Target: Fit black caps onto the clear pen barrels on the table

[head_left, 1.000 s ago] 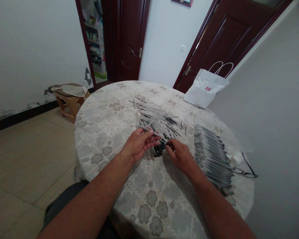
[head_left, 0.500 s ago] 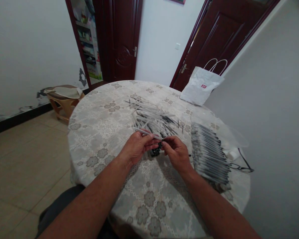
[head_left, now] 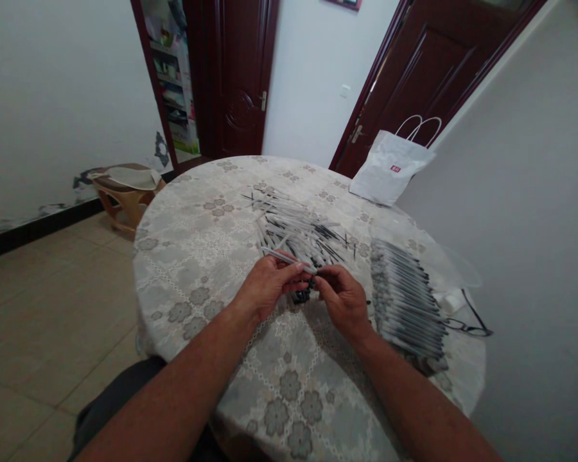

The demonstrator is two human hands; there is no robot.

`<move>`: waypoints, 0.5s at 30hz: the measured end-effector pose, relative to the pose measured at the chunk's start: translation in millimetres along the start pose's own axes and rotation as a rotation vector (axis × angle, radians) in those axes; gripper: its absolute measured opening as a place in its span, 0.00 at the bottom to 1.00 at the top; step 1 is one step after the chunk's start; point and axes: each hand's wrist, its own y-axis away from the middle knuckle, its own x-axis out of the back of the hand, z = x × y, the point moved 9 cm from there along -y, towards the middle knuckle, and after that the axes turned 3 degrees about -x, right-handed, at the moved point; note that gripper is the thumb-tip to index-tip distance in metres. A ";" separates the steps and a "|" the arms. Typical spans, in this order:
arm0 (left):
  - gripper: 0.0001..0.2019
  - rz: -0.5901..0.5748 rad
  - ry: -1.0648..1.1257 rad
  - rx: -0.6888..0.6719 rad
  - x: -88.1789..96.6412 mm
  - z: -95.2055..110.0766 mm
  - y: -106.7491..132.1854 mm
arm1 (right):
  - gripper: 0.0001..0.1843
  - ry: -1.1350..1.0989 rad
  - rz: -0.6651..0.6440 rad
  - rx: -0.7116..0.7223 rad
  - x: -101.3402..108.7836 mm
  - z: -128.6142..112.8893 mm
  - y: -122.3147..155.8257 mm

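A slim pale pen barrel (head_left: 280, 255) lies slantwise across the fingers of my left hand (head_left: 272, 282), with the thumb pressed on it. Close to its right end, my right hand (head_left: 341, 296) is closed in a pinch; what sits between those fingertips is too small to make out. Just beyond both hands spreads a loose heap of white pen barrels (head_left: 293, 224) with thin black refills (head_left: 330, 232) among them. Small black pieces (head_left: 301, 296) show beneath my hands, partly covered by the fingers.
To the right, neat rows of pens (head_left: 407, 298) are stacked on clear plastic. Eyeglasses (head_left: 467, 327) lie beside them. A white paper bag (head_left: 390, 168) stands at the back right of the round table with its patterned cloth (head_left: 183, 256). A wooden stool (head_left: 125, 192) is at the left.
My right fingertips have shifted slightly at the barrel's right end. The left hand keeps its hold, and the view has moved a little.
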 end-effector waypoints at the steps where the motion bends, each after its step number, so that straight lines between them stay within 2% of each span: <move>1: 0.11 -0.006 0.007 0.001 -0.7 0.2 0.1 | 0.14 0.013 -0.013 0.000 -0.3 0.0 0.1; 7: 0.09 -0.040 0.011 0.020 -8.7 -2.7 2.4 | 0.23 0.114 -0.087 0.009 -1.9 1.6 1.4; 10: 0.10 -0.013 0.011 0.010 -7.3 -2.9 3.6 | 0.16 0.143 -0.063 0.061 1.2 -2.0 3.0; 15: 0.10 0.013 0.010 0.002 -3.0 -2.3 5.6 | 0.10 0.238 -0.053 0.171 -0.7 -11.2 5.4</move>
